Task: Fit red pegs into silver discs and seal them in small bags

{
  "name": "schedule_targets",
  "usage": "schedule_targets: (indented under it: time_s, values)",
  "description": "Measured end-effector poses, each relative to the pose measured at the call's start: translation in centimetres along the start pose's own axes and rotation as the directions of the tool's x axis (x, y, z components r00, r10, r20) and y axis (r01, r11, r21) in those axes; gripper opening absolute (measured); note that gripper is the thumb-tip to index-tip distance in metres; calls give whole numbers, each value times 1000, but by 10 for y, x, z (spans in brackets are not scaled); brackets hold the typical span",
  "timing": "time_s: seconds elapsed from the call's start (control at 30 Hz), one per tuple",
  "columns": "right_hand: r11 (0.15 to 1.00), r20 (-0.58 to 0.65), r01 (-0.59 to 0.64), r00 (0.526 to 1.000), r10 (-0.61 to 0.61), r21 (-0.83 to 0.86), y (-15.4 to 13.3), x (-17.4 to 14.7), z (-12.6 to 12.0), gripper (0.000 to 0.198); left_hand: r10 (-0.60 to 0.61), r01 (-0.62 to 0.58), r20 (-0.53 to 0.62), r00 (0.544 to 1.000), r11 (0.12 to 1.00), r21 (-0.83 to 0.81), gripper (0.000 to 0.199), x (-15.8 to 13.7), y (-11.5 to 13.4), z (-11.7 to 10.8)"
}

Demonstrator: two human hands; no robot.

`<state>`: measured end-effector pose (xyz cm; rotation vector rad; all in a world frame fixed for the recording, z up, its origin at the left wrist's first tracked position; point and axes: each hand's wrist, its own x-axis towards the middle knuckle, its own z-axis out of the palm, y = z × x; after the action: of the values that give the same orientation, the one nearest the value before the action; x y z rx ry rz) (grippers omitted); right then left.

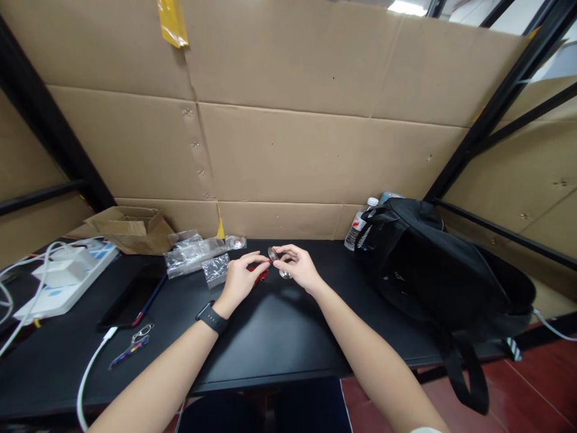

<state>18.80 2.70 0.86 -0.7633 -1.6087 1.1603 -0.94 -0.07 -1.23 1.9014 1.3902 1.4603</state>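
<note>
My left hand (243,278), with a dark watch (213,317) on the wrist, is closed in a pinch over the black desk. A bunched red cord (260,276) hangs at its fingertips. My right hand (299,268) is closed on a small, round, shiny metal disc (273,254), held between thumb and fingers and tilted on edge. The fingertips of both hands nearly meet at the disc. Just below the right fingers shows a second round, shiny piece (285,274); whether it hangs or lies on the desk, I cannot tell.
Clear plastic packaging (192,255) and a small wrapped box (216,270) lie left of my hands. Farther left are a paper bag (130,231), power strip (72,279), tablet (133,294) and keychain (130,352). A water bottle (360,225) and black backpack (433,270) stand right.
</note>
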Motion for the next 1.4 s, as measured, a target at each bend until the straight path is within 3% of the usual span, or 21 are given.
schedule_targets:
  time_s: [0.27,0.43,0.7,0.9,1.1,1.27,1.4]
  values:
    - [1000,27,5,1000,-5,9,0,-1,1,35,-37,35,-52,998,998,-43,19,1,-2,-1]
    - [1000,19,8,1000,-8,20,0,0,1,36,53,-54,-35,998,998,-25,17,2,-5,1]
    - [999,28,-6,1000,5,49,4,0,4,38,155,-154,17,988,955,252,18,-2,9,0]
    - [1000,39,-5,999,4,28,8,-1,6,39,179,-145,-47,983,901,410,18,-5,13,-2]
    - [998,52,-28,998,25,49,6,-2,8,41,241,-185,-31,970,814,551,16,-5,17,-5]
    - [994,75,-68,995,62,86,6,-3,8,42,291,-234,10,957,746,623,20,-6,26,-9]
    - [989,80,-107,992,99,106,4,-4,7,44,302,-238,-11,953,775,586,19,-6,25,-9]
